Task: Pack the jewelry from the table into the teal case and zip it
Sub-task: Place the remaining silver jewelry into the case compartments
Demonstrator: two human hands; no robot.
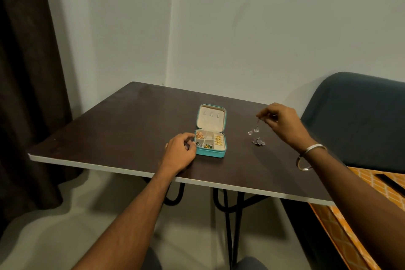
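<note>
The teal case (pixel 210 153) lies open in the middle of the dark table (pixel 122 129), lid tilted back. Its cream compartments hold gold and green jewelry pieces (pixel 218 140). My left hand (pixel 180 152) rests against the case's left wall, fingers curled at a small silver piece in the front-left compartment. My right hand (pixel 281 121) is raised right of the case and pinches the top of a silver dangling piece (pixel 255 130) that hangs in the air. A second silver piece (pixel 258 142) lies on the table just below it.
A dark blue chair (pixel 355 116) stands at the table's right edge, with an orange patterned cloth (pixel 361 199) below it. A dark curtain (pixel 26 72) hangs at the left. The wall is close behind the table.
</note>
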